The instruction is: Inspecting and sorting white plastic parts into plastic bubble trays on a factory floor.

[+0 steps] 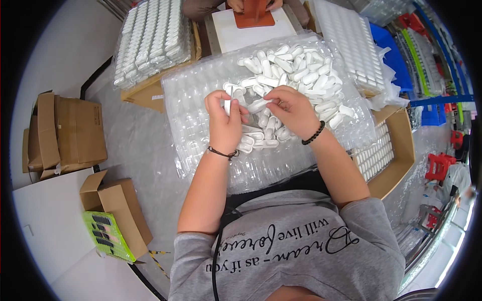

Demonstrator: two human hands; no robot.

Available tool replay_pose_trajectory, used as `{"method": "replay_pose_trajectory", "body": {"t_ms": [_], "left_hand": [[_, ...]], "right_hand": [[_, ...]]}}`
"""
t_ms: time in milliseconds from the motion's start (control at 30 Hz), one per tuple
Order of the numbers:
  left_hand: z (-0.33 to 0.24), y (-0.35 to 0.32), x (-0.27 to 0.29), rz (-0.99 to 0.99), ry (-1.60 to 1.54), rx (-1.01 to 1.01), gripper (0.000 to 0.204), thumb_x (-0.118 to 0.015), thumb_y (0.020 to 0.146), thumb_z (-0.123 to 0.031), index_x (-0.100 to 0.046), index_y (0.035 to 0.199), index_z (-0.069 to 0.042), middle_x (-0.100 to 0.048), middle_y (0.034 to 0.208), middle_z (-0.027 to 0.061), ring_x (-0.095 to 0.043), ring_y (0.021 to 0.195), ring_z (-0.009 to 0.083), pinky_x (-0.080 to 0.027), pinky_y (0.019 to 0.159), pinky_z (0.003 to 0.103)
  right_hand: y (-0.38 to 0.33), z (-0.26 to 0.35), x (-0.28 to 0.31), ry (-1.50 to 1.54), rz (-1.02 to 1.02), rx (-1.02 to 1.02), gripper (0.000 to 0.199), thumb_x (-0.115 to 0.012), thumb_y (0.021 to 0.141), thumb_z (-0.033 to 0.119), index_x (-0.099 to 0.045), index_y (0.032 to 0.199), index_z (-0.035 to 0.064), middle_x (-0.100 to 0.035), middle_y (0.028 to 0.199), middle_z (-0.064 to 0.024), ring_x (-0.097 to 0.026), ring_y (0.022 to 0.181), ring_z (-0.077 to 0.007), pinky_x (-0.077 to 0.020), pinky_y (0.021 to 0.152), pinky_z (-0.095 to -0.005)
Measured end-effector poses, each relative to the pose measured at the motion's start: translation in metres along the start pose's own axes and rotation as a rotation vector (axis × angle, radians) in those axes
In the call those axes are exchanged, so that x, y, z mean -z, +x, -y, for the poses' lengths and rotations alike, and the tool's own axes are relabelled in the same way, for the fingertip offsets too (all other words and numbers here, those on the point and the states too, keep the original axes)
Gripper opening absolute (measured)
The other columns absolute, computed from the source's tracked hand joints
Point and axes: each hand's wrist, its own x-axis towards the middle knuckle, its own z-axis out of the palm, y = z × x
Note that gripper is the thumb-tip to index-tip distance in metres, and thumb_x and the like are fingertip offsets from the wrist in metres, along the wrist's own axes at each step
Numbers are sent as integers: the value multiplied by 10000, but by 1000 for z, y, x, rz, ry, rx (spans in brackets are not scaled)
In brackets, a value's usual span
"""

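White oval plastic pieces [314,75] lie in a loose heap on clear plastic blister trays [193,100] in front of me. Over the heap's near left part, my left hand [225,120] is closed on a white oval piece [228,104] pinched between thumb and fingers. Beside it, my right hand [292,111] pinches another white oval piece [258,105] by its right end, between thumb and forefinger. The two held pieces are close together but apart. Several more pieces [261,136] lie just below my hands. My fingers hide part of each held piece.
Stacked trays of white pieces stand at the far left [150,37] and far right [346,42]. An open cardboard box [401,155] with more pieces is near my right side. Cardboard boxes [78,130] stand on the left. Across from me, another person's hands hold an orange-red object [254,17].
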Motion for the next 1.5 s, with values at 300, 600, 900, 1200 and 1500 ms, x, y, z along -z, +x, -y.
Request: {"method": "replay_pose_trajectory", "body": {"t_ms": [300,600,900,1200,1500], "left_hand": [[-19,9,10,-181,-347,275,310,-427,923,-6,-397,1232,11,-615,1007,181,-654,910,207,-538,786,272],[-8,14,22,-252,-419,244,267,-422,958,-51,-465,1207,38,-560,1180,166,-635,953,255,-545,796,322],[-26,10,18,-82,-677,260,310,-435,957,-47,-515,1245,36,-566,1222,160,-608,1062,262,-520,917,345],[-15,6,11,218,-564,266,482,-500,899,53,-471,1365,-66,-583,1230,103,-610,1032,168,-518,849,288],[-4,3,11,128,-188,205,363,-585,876,12,-573,1232,-54,-609,910,34,-549,693,60,-463,596,216]], "right_hand": [[4,20,-27,-656,70,429,268,-679,767,78,-650,1034,88,-577,1119,-70,-516,996,-268,-453,853,-367],[17,11,-48,-773,143,215,328,-698,772,200,-636,1093,184,-608,1074,11,-506,962,-222,-378,839,-402],[12,20,-35,-99,-70,57,305,-675,820,71,-647,1122,108,-658,908,6,-584,853,-116,-447,755,-272],[10,16,-47,379,-126,36,268,-586,848,-97,-608,1108,-34,-571,994,-26,-578,874,-82,-508,785,-199],[4,15,-42,452,-139,142,260,-589,839,-103,-614,1086,-24,-547,1069,-50,-557,923,-87,-499,776,-199]]}}
